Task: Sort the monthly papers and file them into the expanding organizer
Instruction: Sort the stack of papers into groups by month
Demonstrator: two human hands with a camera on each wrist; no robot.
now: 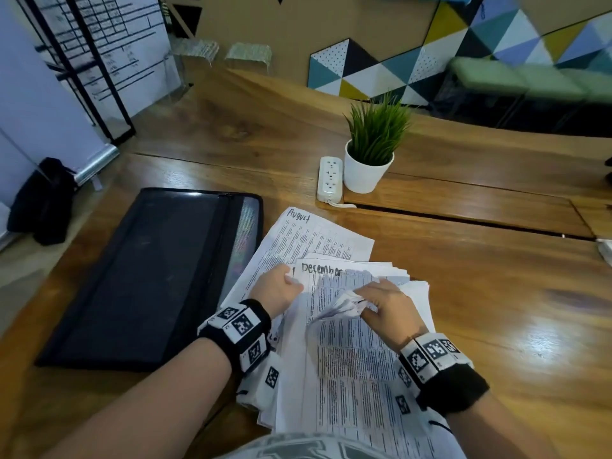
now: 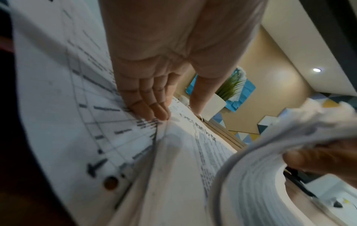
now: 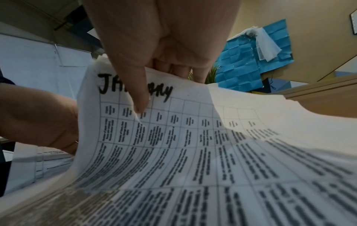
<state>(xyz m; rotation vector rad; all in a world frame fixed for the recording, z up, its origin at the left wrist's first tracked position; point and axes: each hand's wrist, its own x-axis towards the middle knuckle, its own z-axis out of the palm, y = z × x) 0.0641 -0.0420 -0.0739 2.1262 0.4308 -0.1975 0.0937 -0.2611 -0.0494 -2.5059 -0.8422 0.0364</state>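
A stack of printed monthly papers (image 1: 357, 366) lies on the wooden table in front of me. A sheet headed "August" (image 1: 311, 233) sticks out at the back, with a "December" sheet (image 1: 331, 276) over it. My left hand (image 1: 281, 286) (image 2: 178, 113) holds the stack's top left corner between thumb and straight fingers. My right hand (image 1: 367, 303) (image 3: 160, 88) pinches the lifted, curled corner of several upper sheets, the top one headed "January" (image 3: 193, 137). The black expanding organizer (image 1: 149, 276) lies flat and zipped just left of the papers.
A potted green plant (image 1: 371, 154) and a white power strip (image 1: 329, 178) stand behind the papers. Bare wooden table (image 1: 496, 309) stretches to the right, with a white object (image 1: 606, 250) at its right edge. A black bag (image 1: 43, 200) sits on the floor at the left.
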